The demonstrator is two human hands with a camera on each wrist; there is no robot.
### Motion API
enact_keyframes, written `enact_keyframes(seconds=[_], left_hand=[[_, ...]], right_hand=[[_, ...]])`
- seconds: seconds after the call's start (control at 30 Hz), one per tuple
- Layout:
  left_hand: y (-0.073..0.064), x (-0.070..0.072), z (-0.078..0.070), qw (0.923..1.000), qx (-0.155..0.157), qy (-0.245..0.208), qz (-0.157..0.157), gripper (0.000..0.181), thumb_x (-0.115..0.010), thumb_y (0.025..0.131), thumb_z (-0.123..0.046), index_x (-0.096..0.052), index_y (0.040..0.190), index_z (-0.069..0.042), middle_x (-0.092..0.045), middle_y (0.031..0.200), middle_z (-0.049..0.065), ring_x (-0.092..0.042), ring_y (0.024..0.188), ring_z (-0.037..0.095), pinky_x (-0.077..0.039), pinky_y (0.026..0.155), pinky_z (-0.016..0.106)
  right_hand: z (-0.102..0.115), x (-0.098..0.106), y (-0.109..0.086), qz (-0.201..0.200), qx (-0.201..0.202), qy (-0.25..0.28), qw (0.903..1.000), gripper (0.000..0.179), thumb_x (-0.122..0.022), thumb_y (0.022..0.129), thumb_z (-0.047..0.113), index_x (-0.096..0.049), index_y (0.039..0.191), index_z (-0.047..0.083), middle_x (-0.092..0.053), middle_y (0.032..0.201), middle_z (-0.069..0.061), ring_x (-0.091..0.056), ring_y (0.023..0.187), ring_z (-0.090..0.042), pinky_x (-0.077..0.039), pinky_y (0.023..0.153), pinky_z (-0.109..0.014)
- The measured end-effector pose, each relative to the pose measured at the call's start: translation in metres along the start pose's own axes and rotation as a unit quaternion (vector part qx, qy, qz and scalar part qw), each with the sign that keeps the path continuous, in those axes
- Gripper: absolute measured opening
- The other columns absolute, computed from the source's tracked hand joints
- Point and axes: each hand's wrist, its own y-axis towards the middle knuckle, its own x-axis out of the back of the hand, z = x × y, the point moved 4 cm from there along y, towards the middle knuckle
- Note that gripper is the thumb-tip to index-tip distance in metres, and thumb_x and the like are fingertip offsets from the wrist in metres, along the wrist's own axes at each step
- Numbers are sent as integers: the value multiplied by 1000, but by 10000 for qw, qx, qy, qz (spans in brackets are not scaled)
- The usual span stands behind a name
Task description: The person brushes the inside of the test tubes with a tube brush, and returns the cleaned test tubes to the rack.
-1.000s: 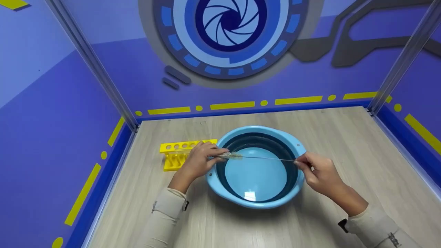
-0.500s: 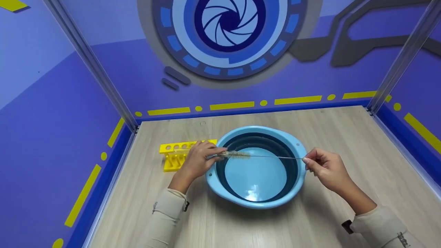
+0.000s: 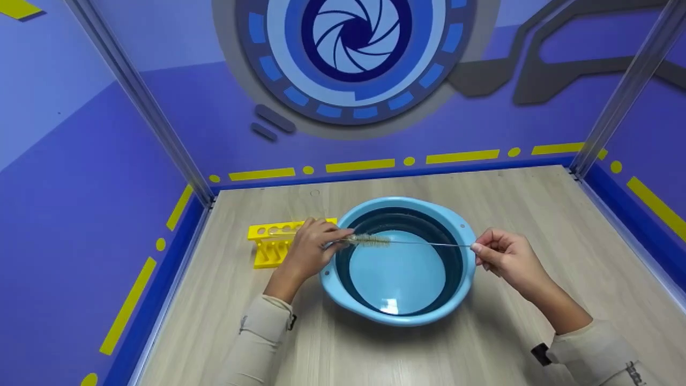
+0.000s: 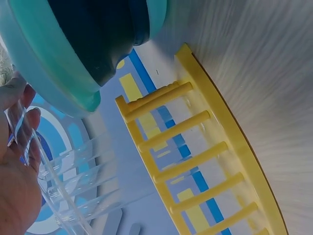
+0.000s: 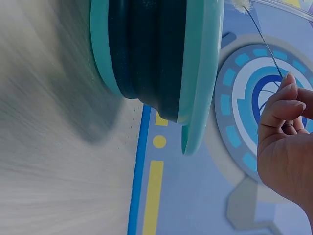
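Yellow rack (image 3: pixel 269 264): standing at left on the table (image 3: pixel 546 209).
Left hand (image 3: pixel 312 246): pinching a clear tube (image 4: pixel 51 183) between thumb and fingers, in front of the rack.
Brush (image 3: pixel 371 241): bristles at the tube's right end, depth inside unclear, above the basin.
Blue basin (image 3: pixel 404 320): on the table, centre, right of the rack.
Right hand (image 3: pixel 506 258): pinching the brush's wire at the basin's right rim.

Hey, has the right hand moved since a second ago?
Yes. In the head view, the bare right hand has shifted rightward, farther from the centre of the round light-blue plastic basin.
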Motion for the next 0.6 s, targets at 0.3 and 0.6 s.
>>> enact_keyframes(seconds=[0.3,0.6], left_hand=[[0,0,-2,9999,-49,34,-106,36,-75,100,-28,-74,136,-36,-80,120,-6,-70,114,19,-47,120,56],[1,-3,-5,9996,12,-151,-231,35,-75,101,-24,-75,134,-35,-80,120,-4,-71,117,21,-44,122,60]], right_hand=[[-3,-1,0,110,-170,204,9996,32,-65,107,11,-59,102,-20,-70,73,3,-58,60,-7,-47,50,-22],[-6,-1,2,102,-573,320,9978,35,-65,108,17,-59,106,-18,-70,75,1,-59,63,-9,-49,54,-21]])
